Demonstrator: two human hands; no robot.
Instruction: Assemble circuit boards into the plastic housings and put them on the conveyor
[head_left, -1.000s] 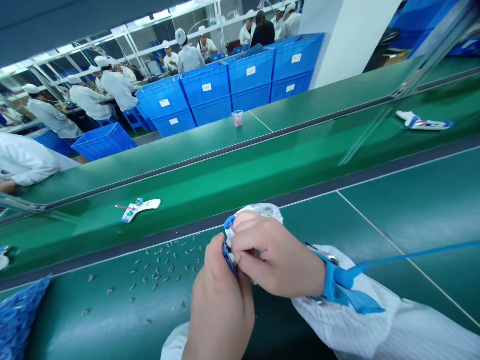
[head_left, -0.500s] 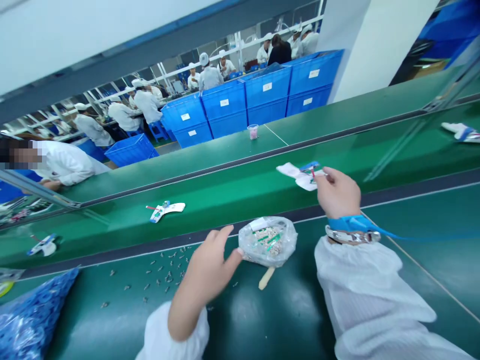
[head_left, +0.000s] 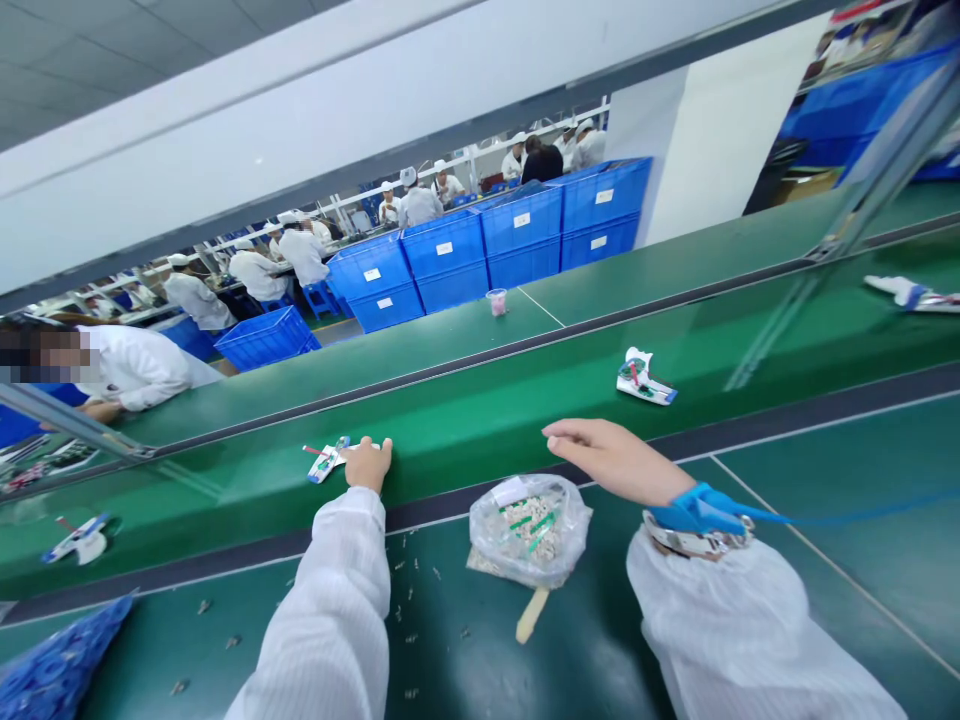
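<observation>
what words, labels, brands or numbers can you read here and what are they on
None can be read for certain.
White labels on the stacked blue crates: too small and blurred to read.
White patch on the clear bag: no lettering can be made out.
Part at the left hand: too small to tell whether it is marked.

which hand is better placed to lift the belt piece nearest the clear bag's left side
Left, I'd say: the left hand reaches over that white and blue piece, its grip hard to make out. The right hand hovers near the clear bag, farther away.
</observation>
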